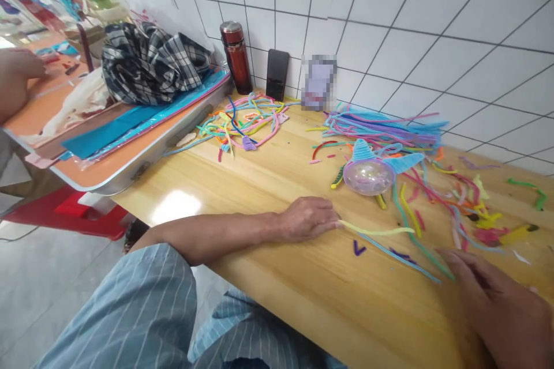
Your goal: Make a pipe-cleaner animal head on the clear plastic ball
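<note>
My left hand (309,219) is closed, with a pale yellow pipe cleaner (376,230) pinched at the fingertips and pointing right. Under it runs a light blue pipe cleaner (400,256); whether the fingers touch its end I cannot tell. My right hand (497,305) is low at the right, fingers stretched out and nothing visible in them, close to the end of a green pipe cleaner (426,256). A bent purple piece (359,248) lies between the hands. Behind them sits a clear, rounded plastic piece (370,177) with blue pipe-cleaner shapes (362,150) on it.
A bundle of pipe cleaners (381,130) lies by the tiled wall, and loose scraps (489,230) cover the right side. More tangled pipe cleaners (246,121), a red flask (236,57) and a black phone (277,75) stand farther back. Another person's hand (19,78) is far left.
</note>
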Demonstrator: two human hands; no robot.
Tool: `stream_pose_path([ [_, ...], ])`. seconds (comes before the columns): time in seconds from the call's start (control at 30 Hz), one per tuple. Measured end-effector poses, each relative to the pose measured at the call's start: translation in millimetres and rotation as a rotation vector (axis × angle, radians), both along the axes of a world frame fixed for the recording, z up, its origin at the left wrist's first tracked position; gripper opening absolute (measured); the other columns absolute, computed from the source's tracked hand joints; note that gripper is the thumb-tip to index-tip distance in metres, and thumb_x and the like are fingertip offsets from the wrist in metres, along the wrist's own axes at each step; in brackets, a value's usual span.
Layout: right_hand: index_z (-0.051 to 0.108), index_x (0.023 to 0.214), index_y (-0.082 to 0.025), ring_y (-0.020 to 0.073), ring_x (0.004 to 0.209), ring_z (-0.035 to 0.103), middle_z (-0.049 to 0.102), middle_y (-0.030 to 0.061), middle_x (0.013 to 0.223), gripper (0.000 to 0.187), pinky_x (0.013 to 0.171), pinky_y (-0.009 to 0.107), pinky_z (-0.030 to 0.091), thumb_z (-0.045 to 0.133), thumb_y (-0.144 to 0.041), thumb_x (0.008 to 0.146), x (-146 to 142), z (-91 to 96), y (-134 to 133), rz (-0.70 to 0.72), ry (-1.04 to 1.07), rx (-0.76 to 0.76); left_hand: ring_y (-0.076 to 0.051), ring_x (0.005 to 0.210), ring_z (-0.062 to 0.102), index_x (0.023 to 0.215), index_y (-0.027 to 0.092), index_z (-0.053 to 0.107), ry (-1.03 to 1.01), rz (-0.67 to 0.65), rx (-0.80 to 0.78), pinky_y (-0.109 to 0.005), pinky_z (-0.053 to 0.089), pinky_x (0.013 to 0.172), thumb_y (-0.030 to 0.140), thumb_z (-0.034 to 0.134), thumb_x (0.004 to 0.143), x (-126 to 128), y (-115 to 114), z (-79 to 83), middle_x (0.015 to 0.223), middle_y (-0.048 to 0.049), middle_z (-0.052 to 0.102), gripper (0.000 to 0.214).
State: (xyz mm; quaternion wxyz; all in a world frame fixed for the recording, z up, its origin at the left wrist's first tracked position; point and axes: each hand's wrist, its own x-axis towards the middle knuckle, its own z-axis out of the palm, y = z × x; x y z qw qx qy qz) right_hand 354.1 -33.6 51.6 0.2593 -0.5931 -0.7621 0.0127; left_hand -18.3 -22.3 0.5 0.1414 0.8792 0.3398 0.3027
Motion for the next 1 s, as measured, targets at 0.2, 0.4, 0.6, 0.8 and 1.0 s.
stream_pose_path([
  [0.2,0.061,0.159,-0.030,0.0450,0.096,0.077,0.079,0.0202,0.109,0.066,0.080,0.063,0.061,0.058,-0.062,0.101,-8,-1.8,-4,0.143,-0.095,0.280,-0.019,0.083,0.071,0.100,0.014,0.079,-0.015,-0.113,0.134,-0.032,0.057,0.083,0.040,0.044,0.117,4,0,4.4,0.086,-0.0100,0.075,0.047],
  [0.4,0.062,0.144,-0.020,0.0368,0.120,0.074,0.078,0.0167,0.125,0.047,0.106,0.053,0.055,0.063,-0.046,0.105,-47,-22.2,-8,0.592,-0.205,0.339,-0.017,0.087,0.073,0.108,0.015,0.081,0.005,-0.227,0.138,-0.029,0.058,0.089,0.037,0.053,0.115,12,-5,1.8,0.086,-0.0091,0.077,0.037],
  [0.6,0.070,0.108,-0.025,0.0216,0.082,0.076,0.079,0.0038,0.090,0.018,0.080,0.036,0.059,0.052,-0.025,0.111,-55,-24.2,-5,0.634,-0.110,0.310,-0.019,0.086,0.074,0.107,0.014,0.082,-0.004,-0.125,0.201,-0.030,0.058,0.085,0.040,0.052,0.115,11,1,-2.7,0.089,-0.0102,0.079,0.041],
  [0.8,0.073,0.098,-0.027,0.0217,0.074,0.078,0.081,0.0024,0.085,0.030,0.065,0.033,0.056,0.051,-0.041,0.113,-57,-9.7,-12,0.530,-0.083,0.180,-0.018,0.095,0.079,0.106,0.014,0.081,-0.138,0.015,0.096,-0.026,0.060,0.088,0.041,0.053,0.115,7,12,-7.8,0.097,-0.0085,0.083,0.040],
  [1.0,0.076,0.091,-0.025,0.0230,0.082,0.077,0.081,0.0072,0.086,0.044,0.076,0.034,0.056,0.046,-0.048,0.114,-65,2.4,-14,0.367,-0.119,0.121,-0.020,0.100,0.082,0.106,0.017,0.084,-0.235,0.024,0.045,-0.030,0.061,0.094,0.048,0.046,0.117,5,15,-18.1,0.101,-0.0104,0.086,0.050],
])
